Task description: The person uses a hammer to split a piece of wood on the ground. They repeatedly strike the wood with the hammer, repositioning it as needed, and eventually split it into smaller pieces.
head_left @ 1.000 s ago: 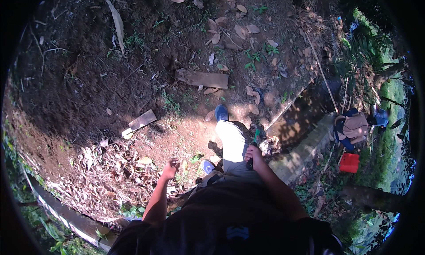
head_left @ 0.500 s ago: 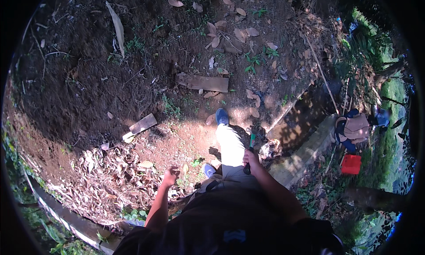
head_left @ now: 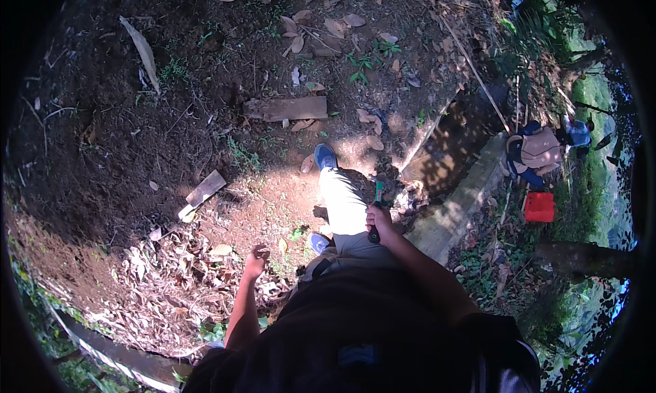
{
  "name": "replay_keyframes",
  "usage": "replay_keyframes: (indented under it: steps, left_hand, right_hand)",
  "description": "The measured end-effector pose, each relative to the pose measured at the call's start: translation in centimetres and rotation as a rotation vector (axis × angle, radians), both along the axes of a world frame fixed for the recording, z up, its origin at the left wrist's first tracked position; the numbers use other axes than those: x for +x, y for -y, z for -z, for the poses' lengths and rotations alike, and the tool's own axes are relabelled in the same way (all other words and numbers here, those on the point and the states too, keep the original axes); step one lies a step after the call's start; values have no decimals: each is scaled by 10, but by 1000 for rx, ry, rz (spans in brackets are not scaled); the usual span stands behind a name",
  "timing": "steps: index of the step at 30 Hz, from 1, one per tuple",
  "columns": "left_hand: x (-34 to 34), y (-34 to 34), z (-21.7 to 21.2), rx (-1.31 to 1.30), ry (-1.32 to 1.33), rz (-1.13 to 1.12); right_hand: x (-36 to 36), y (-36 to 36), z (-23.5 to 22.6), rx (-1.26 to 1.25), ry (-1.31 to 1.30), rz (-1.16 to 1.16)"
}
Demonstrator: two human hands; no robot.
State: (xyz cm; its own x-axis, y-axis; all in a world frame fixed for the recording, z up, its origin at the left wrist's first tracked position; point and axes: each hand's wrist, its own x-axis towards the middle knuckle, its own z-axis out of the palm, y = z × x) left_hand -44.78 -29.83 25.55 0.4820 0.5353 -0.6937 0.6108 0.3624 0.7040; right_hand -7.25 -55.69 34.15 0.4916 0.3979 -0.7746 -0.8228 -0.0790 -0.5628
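My right hand [head_left: 383,222] is wrapped round a hand tool [head_left: 378,189] with a black grip and a green section above it. The tool stands out past my fist in front of my right thigh; its far end is too small and dark to tell its kind. My left hand [head_left: 256,262] hangs apart from it, over ground with dry leaves. Its fingers are curled, and what they hold, if anything, is hidden. Below are my light trousers [head_left: 345,212] and blue shoes [head_left: 326,157], on bare soil.
A wooden board [head_left: 287,109] lies ahead, a shorter wood piece [head_left: 205,189] at left. To the right runs a water-filled ditch [head_left: 447,154] beside a concrete edge [head_left: 447,229]. Beyond it are a person [head_left: 536,150] and a red container [head_left: 539,207]. Dry leaves [head_left: 178,277] cover the lower left.
The ground scene and the person at right have shifted left and slightly up in view. The tool stays in my right hand, and my left hand remains curled.
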Motion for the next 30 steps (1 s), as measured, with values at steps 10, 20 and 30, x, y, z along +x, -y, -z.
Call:
replay_keyframes:
  steps: [10,20,30]
  left_hand:
    - [-3,12,31,-11,71,31]
    - [11,15,0,-37,-83,14]
    - [38,-13,11,146,-110,230]
  right_hand:
    - [9,16,27,63,-177,-20]
    - [14,24,28,11,-191,-48]
    - [25,5,2,-254,-5,-195]
